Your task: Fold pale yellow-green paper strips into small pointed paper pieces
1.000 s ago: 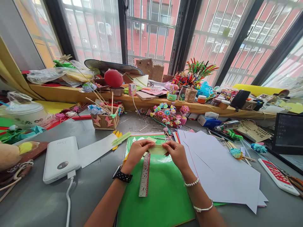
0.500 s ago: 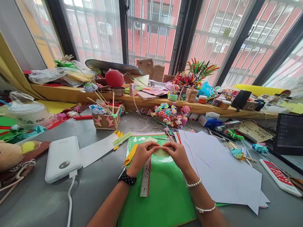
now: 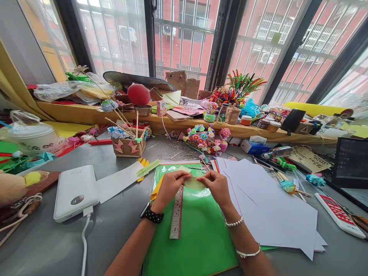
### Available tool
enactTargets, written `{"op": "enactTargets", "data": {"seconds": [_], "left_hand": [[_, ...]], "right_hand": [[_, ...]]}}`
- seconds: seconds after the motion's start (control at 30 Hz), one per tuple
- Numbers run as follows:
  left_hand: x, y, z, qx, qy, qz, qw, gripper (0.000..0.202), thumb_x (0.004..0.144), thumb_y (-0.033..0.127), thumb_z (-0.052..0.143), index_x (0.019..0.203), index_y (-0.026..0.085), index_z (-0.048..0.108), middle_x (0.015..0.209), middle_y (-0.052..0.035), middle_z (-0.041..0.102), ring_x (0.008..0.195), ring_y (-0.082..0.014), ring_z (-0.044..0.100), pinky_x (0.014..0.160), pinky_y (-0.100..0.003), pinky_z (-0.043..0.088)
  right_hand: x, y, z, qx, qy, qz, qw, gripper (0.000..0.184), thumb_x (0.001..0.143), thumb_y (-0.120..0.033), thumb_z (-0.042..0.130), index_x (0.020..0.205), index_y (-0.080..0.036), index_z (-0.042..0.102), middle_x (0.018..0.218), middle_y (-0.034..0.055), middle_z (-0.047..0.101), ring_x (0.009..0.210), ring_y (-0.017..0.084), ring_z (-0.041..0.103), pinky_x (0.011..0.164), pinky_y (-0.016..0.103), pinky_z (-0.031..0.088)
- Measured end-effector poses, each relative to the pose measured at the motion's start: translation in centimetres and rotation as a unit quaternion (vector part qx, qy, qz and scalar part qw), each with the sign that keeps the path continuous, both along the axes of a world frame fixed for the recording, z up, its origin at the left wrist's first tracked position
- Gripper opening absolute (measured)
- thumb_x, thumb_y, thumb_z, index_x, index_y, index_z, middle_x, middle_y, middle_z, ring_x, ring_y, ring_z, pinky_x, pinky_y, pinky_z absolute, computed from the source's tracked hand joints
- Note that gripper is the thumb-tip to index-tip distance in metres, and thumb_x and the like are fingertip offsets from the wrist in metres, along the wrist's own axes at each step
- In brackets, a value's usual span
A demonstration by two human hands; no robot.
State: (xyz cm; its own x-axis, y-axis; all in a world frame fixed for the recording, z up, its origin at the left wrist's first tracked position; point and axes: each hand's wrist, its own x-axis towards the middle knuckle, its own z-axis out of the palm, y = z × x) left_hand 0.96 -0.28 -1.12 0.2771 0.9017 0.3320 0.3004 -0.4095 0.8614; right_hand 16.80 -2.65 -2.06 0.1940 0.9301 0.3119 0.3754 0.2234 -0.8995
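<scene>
A small piece of pale yellow-green paper is held between my two hands above a green folder. My left hand pinches its left edge between thumb and fingers. On the other side, my right hand pinches the right edge. A patterned ruler with a red edge lies on the folder below the left hand. Yellow folded paper shows partly behind that hand. Scissors rest at the folder's far edge, their handles partly visible.
White sheets are piled on the right. To the left lie a white power bank with its cable, a white paper strip and a folded green paper piece. Behind stand a cardboard box with sticks and colourful flowers.
My hands have moved slightly apart, with the fingertips no longer meeting. More of the pale paper shows between them. The ruler and folder stay in place.
</scene>
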Motion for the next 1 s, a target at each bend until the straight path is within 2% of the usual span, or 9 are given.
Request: {"op": "enactTargets", "data": {"seconds": [0.17, 0.43, 0.63, 0.8, 0.87, 1.0], "left_hand": [[-0.2, 0.1, -0.1, 0.004, -0.004, 0.003, 1.0, 0.022, 0.07, 0.033, 0.049, 0.071, 0.018, 0.065, 0.074, -0.0011, 0.066, 0.069, -0.0159, 0.058, 0.062, -0.022, 0.042], [-0.1, -0.1, 0.1, 0.016, 0.03, -0.034, 0.999, 0.016, 0.069, 0.029, 0.051, 0.071, 0.019, 0.063, 0.075, -0.0013, 0.065, 0.07, -0.0154, 0.057, 0.063, -0.022, 0.041], [-0.2, 0.2, -0.1, 0.011, 0.024, -0.005, 1.0, 0.015, 0.069, 0.028, 0.05, 0.068, 0.018, 0.061, 0.07, -0.0006, 0.063, 0.066, -0.0148, 0.055, 0.061, -0.023, 0.041], [-0.4, 0.6, -0.3, -0.056, -0.073, 0.018, 0.996, 0.022, 0.065, 0.035, 0.054, 0.071, 0.015, 0.062, 0.074, -0.0035, 0.064, 0.069, -0.0165, 0.056, 0.06, -0.024, 0.043], [-0.3, 0.5, -0.3, -0.085, -0.112, 0.016, 0.99, 0.025, 0.064, 0.037, 0.056, 0.073, 0.015, 0.062, 0.076, -0.0044, 0.064, 0.07, -0.0167, 0.056, 0.06, -0.025, 0.044], [0.1, 0.3, -0.3, -0.128, -0.149, -0.019, 0.98, 0.026, 0.064, 0.036, 0.056, 0.076, 0.013, 0.06, 0.076, -0.0044, 0.063, 0.069, -0.0153, 0.056, 0.062, -0.025, 0.044]], "right_hand": [[0.2, 0.0, 0.5, -0.017, 0.061, 0.052, 0.997, 0.02, 0.062, -0.036, 0.06, 0.059, -0.016, 0.061, 0.048, -0.0015, 0.055, 0.043, 0.01, 0.049, 0.042, 0.021, 0.041], [0.4, 0.0, 0.4, -0.019, 0.032, 0.066, 0.997, 0.02, 0.061, -0.035, 0.061, 0.058, -0.016, 0.061, 0.048, -0.0005, 0.056, 0.042, 0.011, 0.051, 0.042, 0.021, 0.042], [0.9, 0.1, 0.7, 0.001, 0.077, 0.015, 0.997, 0.022, 0.065, -0.036, 0.057, 0.06, -0.015, 0.057, 0.049, -0.0003, 0.056, 0.045, 0.012, 0.053, 0.046, 0.022, 0.044], [1.3, 0.1, 0.8, 0.031, 0.096, -0.018, 0.995, 0.025, 0.069, -0.04, 0.052, 0.067, -0.015, 0.056, 0.057, 0.0013, 0.058, 0.051, 0.012, 0.055, 0.051, 0.023, 0.045], [1.2, 0.2, 0.8, 0.03, 0.089, 0.011, 0.996, 0.027, 0.069, -0.041, 0.052, 0.068, -0.015, 0.056, 0.058, 0.0017, 0.058, 0.052, 0.012, 0.055, 0.051, 0.023, 0.045], [0.4, 0.2, 0.4, -0.006, 0.05, 0.121, 0.991, 0.025, 0.068, -0.039, 0.054, 0.067, -0.014, 0.057, 0.056, 0.0019, 0.058, 0.053, 0.013, 0.056, 0.051, 0.023, 0.045]]}}
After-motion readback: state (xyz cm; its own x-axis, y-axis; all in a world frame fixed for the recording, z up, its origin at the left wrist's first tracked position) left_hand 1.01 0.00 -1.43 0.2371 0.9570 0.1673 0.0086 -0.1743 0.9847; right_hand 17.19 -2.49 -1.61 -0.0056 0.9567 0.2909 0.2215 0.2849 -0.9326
